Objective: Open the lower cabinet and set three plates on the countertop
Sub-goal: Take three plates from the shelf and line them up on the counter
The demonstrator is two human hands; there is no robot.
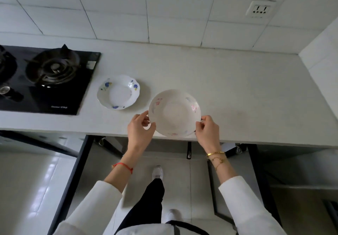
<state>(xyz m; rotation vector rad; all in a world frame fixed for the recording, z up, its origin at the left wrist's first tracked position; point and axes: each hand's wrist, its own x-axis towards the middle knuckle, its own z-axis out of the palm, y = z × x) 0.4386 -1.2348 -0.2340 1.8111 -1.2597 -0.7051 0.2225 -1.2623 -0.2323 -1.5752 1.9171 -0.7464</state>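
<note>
I held the round white plate with faint pink flowers [174, 113] at the near edge of the pale grey tabletop [237, 88], my left hand [140, 126] pinching its left rim and my right hand [207, 127] pinching its right rim. A scalloped white plate with blue flowers [118, 92] lay just beside it, next to the black glass gas hob [45, 81].

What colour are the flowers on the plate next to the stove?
Blue, on a white plate with a wavy rim, seen in the head view.
</note>
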